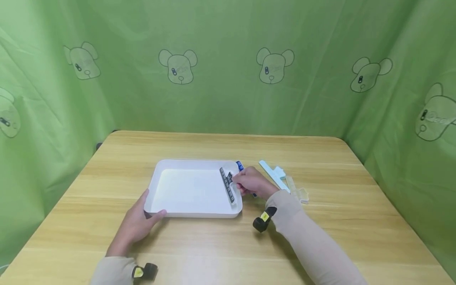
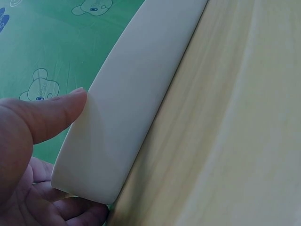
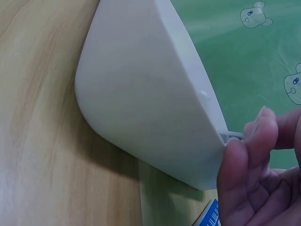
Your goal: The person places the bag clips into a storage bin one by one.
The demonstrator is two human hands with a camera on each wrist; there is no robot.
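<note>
A white rectangular tray [image 1: 196,215] stands on the table. My left hand [image 1: 137,221] grips its near left corner; in the left wrist view the thumb lies against the white wall [image 2: 122,103] and the fingers curl round the corner. Inside the tray's right end is a long black clip with ruler-like marks [image 1: 227,185]. My right hand [image 1: 252,182] reaches over the right rim and pinches this clip's handle. In the right wrist view the curled fingers cover most of the handle at the rim. Just right of the tray lies a blue marked clip [image 1: 240,165], partly hidden under my right hand.
Right of my right hand, a light blue clip [image 1: 272,174] lies on the wooden table [image 1: 199,253]. Beside it is a clear, yellowish clip [image 1: 293,187]. A green curtain [image 1: 228,103] with mouse-like drawings hangs behind the table and at both sides.
</note>
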